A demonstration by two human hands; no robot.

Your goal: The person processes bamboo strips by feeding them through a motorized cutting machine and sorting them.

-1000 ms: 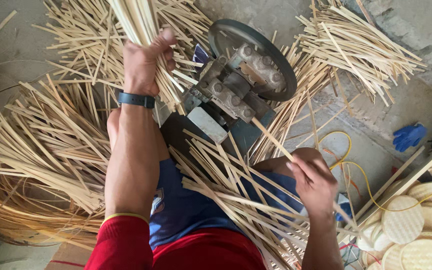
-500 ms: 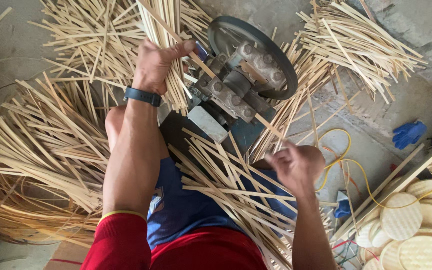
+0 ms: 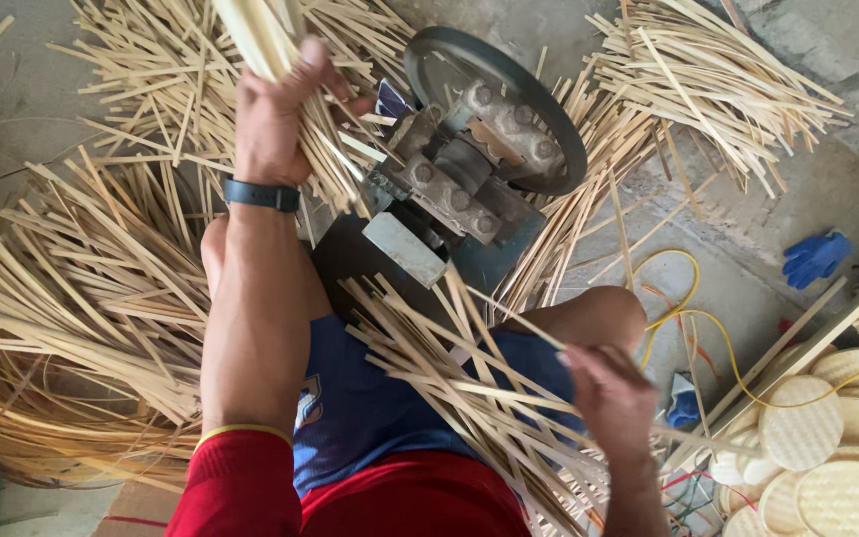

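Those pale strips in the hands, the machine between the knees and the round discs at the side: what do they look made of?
The strips held by the left hand look like split bamboo: pale, flat, matte, fibrous. The machine looks like metal: grey, dull, with bolt heads and a dark wheel. The round discs appear to be woven from the same straw-coloured material, with a fine lattice surface. The right hand grips one thin strip.

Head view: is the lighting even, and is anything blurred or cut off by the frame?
Head view: soft, even daylight, no glare or hard shadows; the right hand is slightly motion-blurred, the left hand and the metal machine fairly sharp; the bundle of bamboo strips in the left hand is cropped by the top edge.
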